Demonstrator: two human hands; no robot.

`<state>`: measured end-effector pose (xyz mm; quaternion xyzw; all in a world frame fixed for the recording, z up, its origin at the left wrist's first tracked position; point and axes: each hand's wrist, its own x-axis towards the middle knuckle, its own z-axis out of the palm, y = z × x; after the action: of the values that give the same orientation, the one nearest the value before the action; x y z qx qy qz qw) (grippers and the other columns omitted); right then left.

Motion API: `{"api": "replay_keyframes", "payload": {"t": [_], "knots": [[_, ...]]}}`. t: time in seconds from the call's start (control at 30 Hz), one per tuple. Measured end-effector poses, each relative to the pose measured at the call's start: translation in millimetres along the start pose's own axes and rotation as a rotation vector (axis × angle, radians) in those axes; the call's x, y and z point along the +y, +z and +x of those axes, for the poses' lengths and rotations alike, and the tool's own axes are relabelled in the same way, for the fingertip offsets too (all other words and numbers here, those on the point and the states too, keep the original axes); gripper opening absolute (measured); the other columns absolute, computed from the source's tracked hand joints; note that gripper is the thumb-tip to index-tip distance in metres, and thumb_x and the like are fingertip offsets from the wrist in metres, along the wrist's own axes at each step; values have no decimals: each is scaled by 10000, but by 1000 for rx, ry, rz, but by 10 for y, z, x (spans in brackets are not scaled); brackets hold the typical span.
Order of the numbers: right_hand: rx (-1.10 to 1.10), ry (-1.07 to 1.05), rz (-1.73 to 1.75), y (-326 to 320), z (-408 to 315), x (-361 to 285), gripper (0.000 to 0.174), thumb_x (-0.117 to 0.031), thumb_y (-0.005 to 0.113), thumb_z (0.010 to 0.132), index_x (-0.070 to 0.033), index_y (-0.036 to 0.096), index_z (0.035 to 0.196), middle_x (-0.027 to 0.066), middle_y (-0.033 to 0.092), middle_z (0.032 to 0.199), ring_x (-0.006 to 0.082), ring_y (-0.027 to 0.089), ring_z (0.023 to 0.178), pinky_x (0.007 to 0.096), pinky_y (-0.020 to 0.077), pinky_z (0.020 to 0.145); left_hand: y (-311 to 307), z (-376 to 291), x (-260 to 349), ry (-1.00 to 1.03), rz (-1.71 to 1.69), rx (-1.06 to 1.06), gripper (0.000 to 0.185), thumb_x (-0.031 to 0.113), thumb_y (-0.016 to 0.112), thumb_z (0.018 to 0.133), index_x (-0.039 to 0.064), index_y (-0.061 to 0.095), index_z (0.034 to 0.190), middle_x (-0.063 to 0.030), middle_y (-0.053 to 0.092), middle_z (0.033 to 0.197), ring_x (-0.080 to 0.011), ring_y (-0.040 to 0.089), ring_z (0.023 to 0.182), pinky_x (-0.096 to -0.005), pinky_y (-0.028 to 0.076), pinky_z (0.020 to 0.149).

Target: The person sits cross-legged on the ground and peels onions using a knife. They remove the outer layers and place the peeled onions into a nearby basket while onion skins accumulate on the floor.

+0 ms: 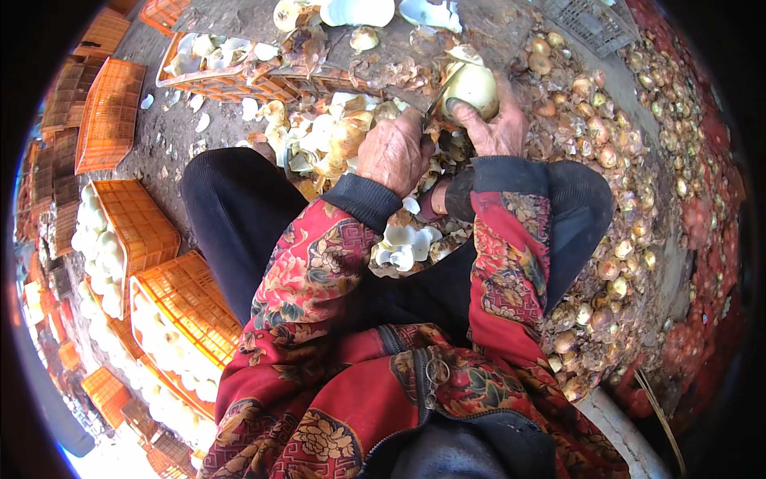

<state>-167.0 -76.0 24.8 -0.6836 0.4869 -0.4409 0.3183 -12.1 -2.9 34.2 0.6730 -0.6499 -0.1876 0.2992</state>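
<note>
My left hand (396,152) grips a knife (441,94). Its dark, narrow blade rests against the left side of a large pale onion (479,91). That onion sits in my right hand (499,129), with the thumb across its lower front and the other fingers mostly hidden behind it. A flap of skin (465,54) stands at the onion's top; whether it is still attached I cannot tell. Below my left hand spreads a heap of onion peels (326,135), white and brown. More white peel pieces (404,242) lie between my legs.
Unpeeled onions (607,155) cover the ground on my right, beside red mesh sacks (697,221). An orange crate (230,84) holding white peels stands ahead. To my left are orange crates (185,299) of white onions (105,257). A grey crate (589,24) sits at the far right.
</note>
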Motion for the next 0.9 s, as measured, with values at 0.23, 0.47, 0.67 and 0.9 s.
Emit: {"api": "replay_keyframes", "payload": {"t": [0.23, 0.47, 0.67, 0.9], "knots": [[62, -18, -27, 96, 17, 23, 641, -274, 784, 661, -7, 537, 1188, 171, 675, 939, 298, 659, 859, 383, 506, 780, 58, 271, 17, -6, 74, -19, 201, 157, 645, 743, -9, 579, 834, -239, 631, 737, -397, 643, 756, -453, 522, 664], [69, 19, 19, 32, 26, 74, 661, -231, 773, 672, 35, 511, 1218, 185, 646, 1000, 288, 631, 922, 366, 494, 809, -51, 66, 164, -42, 229, -26, 161, 149, 576, 788, -10, 596, 804, -234, 641, 740, -384, 653, 750, -443, 529, 666], [60, 35, 134, 98, 26, -20, 641, -196, 762, 672, 45, 509, 1209, 197, 627, 1061, 274, 628, 941, 352, 498, 827, 218, 380, -60, -26, 199, -73, 126, 116, 564, 775, -2, 597, 805, -218, 646, 749, -343, 664, 740, -405, 537, 633], [31, 60, 292, 85, 3, 66, 698, -108, 753, 672, 61, 450, 1277, 175, 613, 1075, 244, 612, 961, 333, 495, 844, 314, 211, -106, -83, 190, -18, 161, 145, 565, 777, -14, 590, 785, -244, 626, 717, -393, 638, 699, -466, 506, 631]]}}
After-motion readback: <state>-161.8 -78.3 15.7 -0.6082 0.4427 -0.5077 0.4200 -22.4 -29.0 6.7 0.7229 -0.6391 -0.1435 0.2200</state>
